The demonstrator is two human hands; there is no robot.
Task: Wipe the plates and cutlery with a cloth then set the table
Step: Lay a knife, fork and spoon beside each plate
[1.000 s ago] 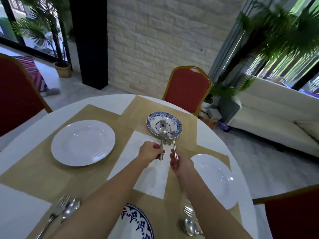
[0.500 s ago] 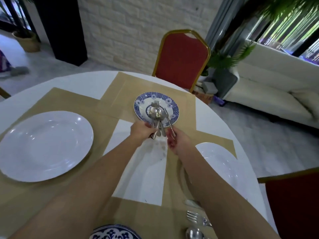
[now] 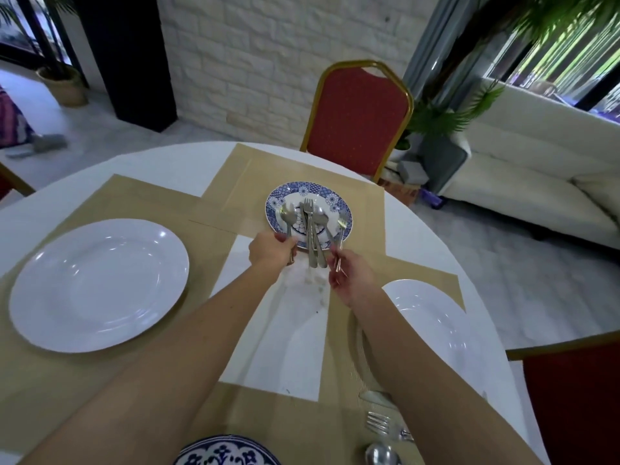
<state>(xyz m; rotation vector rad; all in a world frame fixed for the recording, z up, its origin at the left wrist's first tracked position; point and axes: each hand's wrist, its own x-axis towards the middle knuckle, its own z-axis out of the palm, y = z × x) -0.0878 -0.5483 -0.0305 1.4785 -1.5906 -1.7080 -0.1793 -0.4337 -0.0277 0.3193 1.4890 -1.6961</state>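
While the blue-patterned plate (image 3: 273, 204) sits close to the table's (image 3: 174, 162) far edge, the left hand (image 3: 270, 251) grips a spoon (image 3: 287, 216) by its handle, the right hand (image 3: 350, 273) pinches a slim utensil (image 3: 341, 231), and loose cutlery (image 3: 310, 229) lies between them, handles overhanging the near rim. A white plate (image 3: 97, 286) lies left of the arms, another white plate (image 3: 436, 327) right.

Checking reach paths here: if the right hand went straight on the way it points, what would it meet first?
Probably the near rim of the blue plate: the right hand, pinching a utensil, points toward it. The loose cutlery overhanging that rim lies just left of that line; depth is unclear.
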